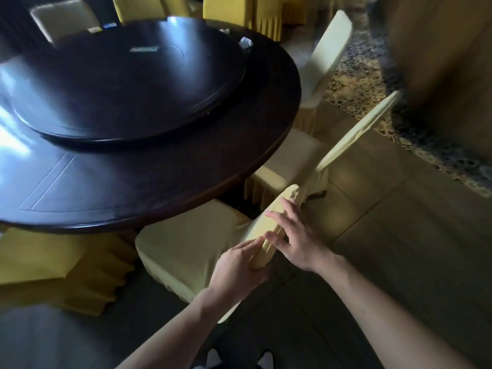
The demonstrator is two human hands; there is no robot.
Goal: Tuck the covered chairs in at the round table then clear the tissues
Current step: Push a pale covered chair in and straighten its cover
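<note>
Both hands hold the top of the nearest covered chair's backrest (277, 222): the left hand (239, 265) grips its end, the right hand (295, 235) lies flat with fingers spread. Its seat sits partly under the round table (165, 182). An even, straight push should tuck it squarely. Crumpled tissues (246, 42) wait on the far rim.

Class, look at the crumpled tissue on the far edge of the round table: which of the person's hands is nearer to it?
Right. The right hand rests on the chair back, farther up toward the tissue; the left hand grips the back's lower end, farther away.
</note>
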